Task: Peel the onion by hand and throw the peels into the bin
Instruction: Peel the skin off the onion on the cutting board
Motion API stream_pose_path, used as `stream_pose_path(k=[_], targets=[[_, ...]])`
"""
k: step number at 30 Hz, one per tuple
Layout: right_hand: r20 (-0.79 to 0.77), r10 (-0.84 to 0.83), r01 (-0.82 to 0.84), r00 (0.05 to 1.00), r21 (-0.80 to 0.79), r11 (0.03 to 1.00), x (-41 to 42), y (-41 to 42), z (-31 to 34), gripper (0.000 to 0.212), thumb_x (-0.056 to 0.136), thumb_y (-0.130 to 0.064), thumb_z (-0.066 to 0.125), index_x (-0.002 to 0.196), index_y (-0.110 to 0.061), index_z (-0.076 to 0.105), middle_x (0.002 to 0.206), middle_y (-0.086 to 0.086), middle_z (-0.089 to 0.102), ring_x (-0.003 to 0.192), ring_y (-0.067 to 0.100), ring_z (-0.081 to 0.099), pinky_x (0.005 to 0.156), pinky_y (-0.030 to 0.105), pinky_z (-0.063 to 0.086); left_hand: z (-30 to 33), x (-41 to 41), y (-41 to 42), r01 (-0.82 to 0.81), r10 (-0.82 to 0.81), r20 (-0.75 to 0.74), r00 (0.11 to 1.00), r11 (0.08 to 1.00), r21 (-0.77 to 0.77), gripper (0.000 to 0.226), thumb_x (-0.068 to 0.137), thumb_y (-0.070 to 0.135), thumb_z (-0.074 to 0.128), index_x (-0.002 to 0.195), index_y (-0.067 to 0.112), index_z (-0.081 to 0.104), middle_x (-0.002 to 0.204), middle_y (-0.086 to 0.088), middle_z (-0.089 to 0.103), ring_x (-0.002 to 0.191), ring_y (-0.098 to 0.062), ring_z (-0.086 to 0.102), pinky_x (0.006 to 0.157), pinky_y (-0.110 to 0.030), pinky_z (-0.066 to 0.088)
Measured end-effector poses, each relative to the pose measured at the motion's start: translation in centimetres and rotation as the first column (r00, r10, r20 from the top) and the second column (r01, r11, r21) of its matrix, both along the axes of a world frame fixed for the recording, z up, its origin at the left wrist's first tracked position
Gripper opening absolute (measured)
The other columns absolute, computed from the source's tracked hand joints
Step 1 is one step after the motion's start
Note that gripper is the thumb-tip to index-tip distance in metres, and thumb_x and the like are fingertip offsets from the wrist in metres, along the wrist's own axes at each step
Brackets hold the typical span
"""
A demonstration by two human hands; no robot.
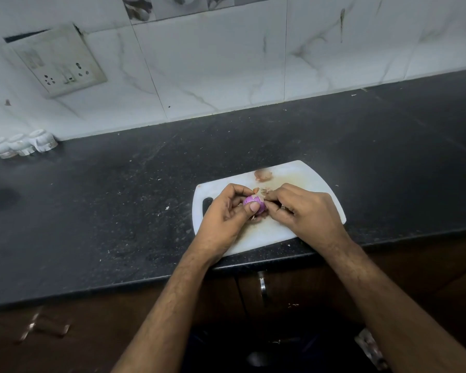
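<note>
A small purple onion (253, 203) is held just above a white cutting board (311, 179) at the counter's front edge. My left hand (223, 211) cups the onion from the left, its thumb pressed on the bulb. My right hand (301, 211) meets it from the right, fingertips pinching a dry brownish peel (261, 190) at the onion's top. A loose piece of peel (263, 175) lies on the board's far side. No bin is in view.
The board rests on a black stone counter (119, 211) backed by a white tiled wall. Small white jars (22, 144) stand at the far left. A switch and socket plate (57, 61) hangs on the wall. Brown cabinet doors with a metal handle (262, 285) sit below.
</note>
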State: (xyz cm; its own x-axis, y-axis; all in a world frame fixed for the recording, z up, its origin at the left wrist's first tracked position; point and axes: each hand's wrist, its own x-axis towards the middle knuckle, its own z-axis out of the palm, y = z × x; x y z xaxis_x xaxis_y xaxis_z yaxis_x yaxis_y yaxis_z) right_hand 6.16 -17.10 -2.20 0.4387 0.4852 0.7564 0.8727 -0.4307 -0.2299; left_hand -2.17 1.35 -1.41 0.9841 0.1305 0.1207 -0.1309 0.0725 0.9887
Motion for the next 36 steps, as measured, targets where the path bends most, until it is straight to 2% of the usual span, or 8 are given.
stream_pose_path(k=[4, 9, 15, 20, 23, 27, 31, 36], targets=[[-0.033, -0.007, 0.007, 0.999, -0.003, 1.0, 0.01, 0.03, -0.01, 0.017, 0.097, -0.034, 0.066, 0.1, -0.02, 0.075, 0.09, -0.011, 0.072, 0.068, 0.01, 0.067, 0.051, 0.033, 0.053, -0.01, -0.02, -0.11, -0.009, 0.009, 0.009, 1.0, 1.0, 0.009, 0.017, 0.102, 0.006, 0.064, 0.119, 0.004, 0.06, 0.102, -0.006, 0.079, 0.098, -0.02, 0.078, 0.09, -0.032, 0.064], [-0.103, 0.054, -0.057, 0.993, -0.019, 0.998, 0.12, -0.16, 0.19, 0.023, 0.1, -0.037, 0.059, 0.113, -0.023, 0.072, 0.099, -0.013, 0.072, 0.074, 0.011, 0.068, 0.057, 0.034, 0.056, -0.22, 0.11, -0.01, -0.037, 0.037, -0.005, 0.999, 0.999, -0.002, 0.016, 0.109, 0.015, 0.052, 0.12, 0.006, 0.06, 0.109, -0.022, 0.078, 0.1, -0.035, 0.079, 0.091, -0.037, 0.065], [-0.04, 0.058, -0.059, 0.997, -0.014, 0.998, 0.06, -0.16, 0.13, 0.019, 0.098, -0.03, 0.065, 0.109, -0.019, 0.076, 0.098, -0.01, 0.075, 0.076, 0.011, 0.071, 0.057, 0.034, 0.058, -0.28, 0.34, 0.18, -0.018, 0.019, -0.012, 1.0, 0.998, 0.052, 0.021, 0.112, 0.017, 0.048, 0.117, 0.004, 0.064, 0.1, -0.015, 0.079, 0.089, -0.031, 0.078, 0.079, -0.032, 0.067], [-0.015, 0.044, -0.044, 0.999, -0.024, 0.999, -0.11, -0.16, 0.16, 0.017, 0.097, -0.029, 0.067, 0.107, -0.02, 0.077, 0.096, -0.009, 0.075, 0.078, 0.01, 0.071, 0.057, 0.033, 0.057, -0.29, 0.37, 0.28, -0.049, 0.046, 0.024, 0.999, 0.989, 0.139, 0.021, 0.112, 0.014, 0.051, 0.119, -0.001, 0.063, 0.098, -0.014, 0.075, 0.082, -0.024, 0.073, 0.067, -0.03, 0.06], [0.001, 0.044, -0.044, 0.999, -0.036, 0.998, -0.17, -0.17, 0.24, 0.016, 0.097, -0.029, 0.067, 0.105, -0.02, 0.077, 0.094, -0.01, 0.075, 0.076, 0.009, 0.07, 0.055, 0.031, 0.055, -0.33, 0.32, 0.32, -0.065, 0.059, 0.043, 0.997, 0.985, 0.158, 0.02, 0.11, 0.015, 0.054, 0.12, 0.0, 0.064, 0.101, -0.015, 0.074, 0.084, -0.024, 0.071, 0.067, -0.031, 0.058], [-0.007, 0.036, -0.036, 0.999, -0.054, 0.998, -0.26, -0.11, 0.37, 0.011, 0.094, -0.029, 0.071, 0.1, -0.021, 0.077, 0.089, -0.011, 0.074, 0.073, 0.007, 0.068, 0.052, 0.029, 0.053, -0.37, 0.29, 0.4, -0.071, 0.067, 0.027, 0.997, 0.984, 0.165, 0.018, 0.108, 0.018, 0.059, 0.119, 0.007, 0.067, 0.101, -0.006, 0.075, 0.088, -0.022, 0.07, 0.068, -0.032, 0.057], [-0.07, 0.028, -0.032, 0.997, -0.061, 0.998, -0.23, -0.06, 0.38, 0.003, 0.09, -0.024, 0.073, 0.089, -0.022, 0.074, 0.079, -0.012, 0.068, 0.063, 0.007, 0.059, 0.05, 0.031, 0.05, -0.54, 0.31, 0.38, -0.05, 0.044, 0.032, 0.999, 0.975, 0.219, 0.017, 0.105, 0.022, 0.063, 0.118, 0.015, 0.071, 0.101, 0.005, 0.076, 0.094, -0.012, 0.069, 0.073, -0.029, 0.056], [-0.177, 0.025, -0.036, 0.984, -0.059, 0.998, -0.1, -0.12, 0.54, 0.013, 0.093, -0.037, 0.063, 0.091, -0.026, 0.07, 0.08, -0.012, 0.068, 0.064, 0.008, 0.058, 0.054, 0.032, 0.05, -0.62, 0.35, 0.25, -0.056, 0.051, 0.028, 0.998, 0.962, 0.268, 0.02, 0.108, 0.015, 0.06, 0.122, 0.007, 0.07, 0.107, 0.003, 0.077, 0.098, -0.009, 0.071, 0.076, -0.027, 0.059]])
